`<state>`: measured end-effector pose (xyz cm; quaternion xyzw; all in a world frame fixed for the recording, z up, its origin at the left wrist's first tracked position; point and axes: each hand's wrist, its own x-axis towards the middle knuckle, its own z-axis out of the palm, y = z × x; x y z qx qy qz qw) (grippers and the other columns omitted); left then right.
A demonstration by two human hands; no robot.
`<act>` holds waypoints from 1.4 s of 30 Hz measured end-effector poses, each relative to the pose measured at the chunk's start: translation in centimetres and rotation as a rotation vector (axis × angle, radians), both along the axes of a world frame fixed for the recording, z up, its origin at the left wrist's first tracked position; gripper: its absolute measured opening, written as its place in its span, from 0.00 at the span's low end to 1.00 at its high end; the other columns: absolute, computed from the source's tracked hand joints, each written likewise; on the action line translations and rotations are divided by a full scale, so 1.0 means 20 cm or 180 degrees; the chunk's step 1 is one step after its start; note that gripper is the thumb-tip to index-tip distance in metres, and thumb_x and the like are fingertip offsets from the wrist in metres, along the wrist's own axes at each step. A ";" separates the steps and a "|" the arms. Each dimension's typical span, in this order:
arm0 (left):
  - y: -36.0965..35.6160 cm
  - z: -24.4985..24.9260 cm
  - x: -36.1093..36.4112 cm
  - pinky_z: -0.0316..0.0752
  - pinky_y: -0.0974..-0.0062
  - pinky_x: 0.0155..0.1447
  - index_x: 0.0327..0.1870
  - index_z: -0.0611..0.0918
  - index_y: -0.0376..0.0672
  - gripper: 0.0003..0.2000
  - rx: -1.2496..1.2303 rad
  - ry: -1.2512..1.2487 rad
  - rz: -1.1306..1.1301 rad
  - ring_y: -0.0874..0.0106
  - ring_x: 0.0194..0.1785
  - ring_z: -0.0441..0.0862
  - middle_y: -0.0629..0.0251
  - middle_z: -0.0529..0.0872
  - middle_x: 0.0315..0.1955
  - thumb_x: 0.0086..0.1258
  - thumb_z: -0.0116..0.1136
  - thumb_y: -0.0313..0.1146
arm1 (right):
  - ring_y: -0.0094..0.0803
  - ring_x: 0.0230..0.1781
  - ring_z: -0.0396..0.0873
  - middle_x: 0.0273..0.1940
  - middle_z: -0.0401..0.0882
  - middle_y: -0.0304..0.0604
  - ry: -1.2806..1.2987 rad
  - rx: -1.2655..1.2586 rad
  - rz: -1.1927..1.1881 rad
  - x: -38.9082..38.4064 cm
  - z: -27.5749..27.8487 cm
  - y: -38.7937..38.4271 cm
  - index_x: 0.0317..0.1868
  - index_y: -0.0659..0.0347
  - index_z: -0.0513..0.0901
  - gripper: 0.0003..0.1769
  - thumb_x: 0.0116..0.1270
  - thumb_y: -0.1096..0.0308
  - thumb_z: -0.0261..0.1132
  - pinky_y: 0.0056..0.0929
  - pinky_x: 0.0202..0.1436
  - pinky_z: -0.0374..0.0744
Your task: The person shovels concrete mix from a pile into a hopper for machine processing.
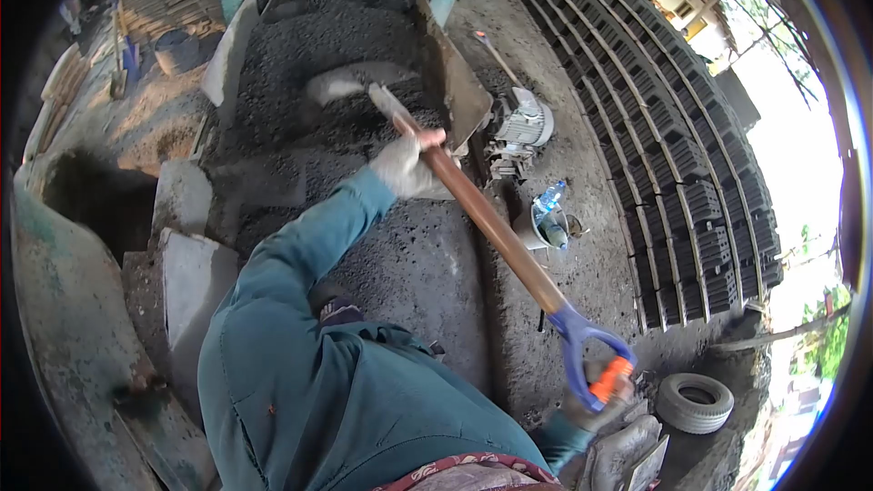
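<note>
A shovel (500,235) with a brown wooden shaft slants across the view, from dark gravelly mix (300,45) at the top to the lower right. My left hand (406,164), in a pale glove with bare fingertips, is wrapped round the lower shaft near the metal socket. On the blue D-shaped handle with its orange grip, my right hand (611,400) is closed, slightly blurred. The pale, motion-smeared blade (341,84) lies over the dark mix, between upright metal side plates (459,82).
An electric motor (527,120) stands right of the mix, near a white bucket (530,229) holding plastic bottles. Long racks of stacked dark blocks (655,127) line the right side. A tyre (694,403) lies lower right. Another shovel (118,45) stands upper left.
</note>
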<state>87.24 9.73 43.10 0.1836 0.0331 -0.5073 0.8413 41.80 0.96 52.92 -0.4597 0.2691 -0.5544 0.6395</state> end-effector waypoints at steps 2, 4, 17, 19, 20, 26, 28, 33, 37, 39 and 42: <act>-0.09 -0.14 0.14 0.79 0.52 0.55 0.40 0.72 0.44 0.11 0.0316 0.0078 0.0608 0.64 0.40 0.80 0.64 0.77 0.31 0.67 0.65 0.29 | 0.28 0.22 0.72 0.26 0.75 0.40 0.0622 0.0080 0.0534 -0.03 -0.12 -0.04 0.44 0.62 0.75 0.22 0.60 0.53 0.67 0.27 0.25 0.71; -0.10 -0.09 0.03 0.77 0.51 0.55 0.38 0.74 0.45 0.08 -0.0291 -0.0144 0.0549 0.61 0.39 0.81 0.64 0.78 0.28 0.67 0.64 0.31 | 0.32 0.30 0.79 0.32 0.78 0.42 0.0937 0.0060 0.0669 -0.21 -0.20 -0.24 0.47 0.65 0.76 0.19 0.61 0.61 0.67 0.30 0.33 0.79; 0.28 -0.39 -1.28 0.75 0.49 0.65 0.44 0.78 0.37 0.10 -0.0712 0.0937 0.0806 0.56 0.55 0.80 0.53 0.81 0.45 0.68 0.63 0.30 | 0.35 0.32 0.82 0.41 0.83 0.47 0.2105 -0.1438 0.0151 -0.30 -0.01 -1.51 0.57 0.64 0.77 0.21 0.64 0.66 0.64 0.33 0.33 0.82; 0.44 -0.58 -1.39 0.77 0.50 0.60 0.41 0.77 0.37 0.08 -0.0440 0.2074 0.1283 0.58 0.48 0.81 0.56 0.80 0.38 0.67 0.62 0.28 | 0.35 0.38 0.84 0.43 0.84 0.47 0.2396 -0.1410 0.1369 0.08 -0.05 -1.25 0.59 0.63 0.78 0.19 0.69 0.73 0.58 0.32 0.37 0.83; 0.51 -0.78 -1.42 0.78 0.51 0.57 0.39 0.76 0.38 0.06 -0.0251 0.2584 0.1642 0.59 0.43 0.81 0.58 0.79 0.33 0.67 0.61 0.27 | 0.32 0.38 0.83 0.43 0.84 0.45 0.2095 -0.1224 0.2452 0.24 -0.13 -1.20 0.58 0.65 0.79 0.17 0.70 0.74 0.58 0.29 0.37 0.81; 1.12 -1.67 -1.72 0.77 0.50 0.41 0.31 0.74 0.49 0.04 0.0448 0.3569 0.3389 0.63 0.27 0.75 0.64 0.72 0.21 0.61 0.57 0.32 | 0.32 0.33 0.84 0.34 0.86 0.43 0.3321 -0.3019 0.4329 0.93 -0.50 0.13 0.43 0.62 0.83 0.16 0.58 0.64 0.74 0.28 0.36 0.80; 1.31 -1.88 -1.83 0.76 0.47 0.42 0.31 0.73 0.49 0.03 0.0597 0.3854 0.3971 0.62 0.26 0.75 0.65 0.72 0.20 0.62 0.55 0.33 | 0.35 0.34 0.85 0.34 0.86 0.46 0.3629 -0.2688 0.4947 0.99 -0.71 0.49 0.42 0.62 0.83 0.18 0.55 0.62 0.76 0.32 0.40 0.81; 1.77 -2.16 -1.99 0.79 0.49 0.41 0.36 0.73 0.49 0.05 0.0735 0.4164 0.4786 0.63 0.26 0.77 0.65 0.76 0.26 0.62 0.56 0.29 | 0.37 0.33 0.85 0.33 0.86 0.48 0.3280 -0.3128 0.5565 1.09 -1.16 1.28 0.41 0.64 0.83 0.19 0.56 0.59 0.76 0.36 0.38 0.81; 1.97 -2.03 -1.76 0.81 0.55 0.39 0.37 0.73 0.51 0.06 0.0646 0.4138 0.4633 0.63 0.28 0.80 0.66 0.79 0.28 0.62 0.57 0.33 | 0.42 0.40 0.86 0.37 0.86 0.51 0.4017 -0.2948 0.5510 1.19 -1.44 1.71 0.44 0.62 0.83 0.24 0.55 0.54 0.76 0.40 0.44 0.81; 2.02 -2.08 -1.57 0.82 0.56 0.40 0.39 0.73 0.49 0.07 0.0545 0.4052 0.4506 0.62 0.31 0.81 0.63 0.80 0.30 0.64 0.56 0.35 | 0.39 0.39 0.86 0.37 0.87 0.49 0.4121 -0.3080 0.5365 1.37 -1.42 1.77 0.44 0.62 0.84 0.21 0.57 0.57 0.75 0.38 0.43 0.81; 2.00 -1.97 -1.19 0.82 0.56 0.41 0.41 0.72 0.46 0.08 0.0093 0.3963 0.3988 0.61 0.32 0.82 0.61 0.80 0.31 0.66 0.55 0.35 | 0.31 0.34 0.83 0.35 0.86 0.44 0.3705 -0.2615 0.5503 1.68 -1.42 1.68 0.43 0.63 0.85 0.16 0.60 0.62 0.74 0.31 0.40 0.80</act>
